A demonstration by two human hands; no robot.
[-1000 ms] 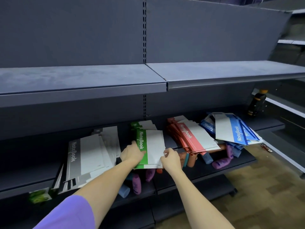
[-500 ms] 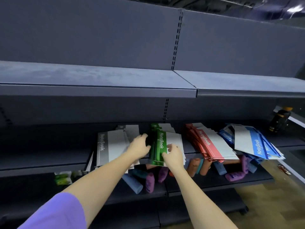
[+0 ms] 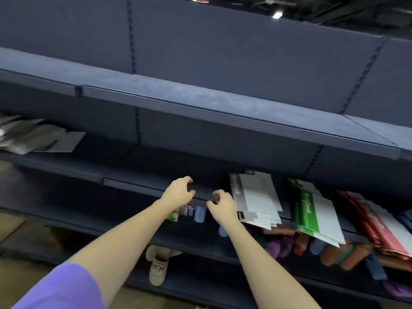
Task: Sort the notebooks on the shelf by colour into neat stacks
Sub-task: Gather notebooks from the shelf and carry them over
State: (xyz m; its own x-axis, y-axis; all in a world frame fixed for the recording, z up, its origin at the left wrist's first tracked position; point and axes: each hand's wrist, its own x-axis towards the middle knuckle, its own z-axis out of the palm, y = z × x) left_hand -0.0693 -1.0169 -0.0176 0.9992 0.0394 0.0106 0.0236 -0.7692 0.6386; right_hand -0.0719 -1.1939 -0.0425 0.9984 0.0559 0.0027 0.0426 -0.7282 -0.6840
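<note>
Both hands are hovering over a bare stretch of the middle shelf (image 3: 133, 184), holding nothing: the left hand (image 3: 178, 192) and the right hand (image 3: 223, 207) are each hanging with fingers loosely curled, a small gap between them, the right one just beside the grey-and-white notebooks (image 3: 254, 197). Those are lying in a fanned, slipping pile at the shelf's front edge, corners jutting past it. To their right the green notebooks (image 3: 312, 210) are sitting in a similarly splayed pile, and beyond them the red notebooks (image 3: 374, 221) are trailing toward the frame's edge; a sliver of blue is showing past those, too blurred to name. The notebooks are looking thin, light and flexible, with smooth covers that are likely sliding easily over one another, so a single pinched corner would probably let the pile fan or spill. Taking hold along both long edges, one hand on each side, and squaring the pile against the shelf should be keeping it together. On the shelf below, soft coloured rolls (image 3: 334, 253) are lying under the overhanging piles.
</note>
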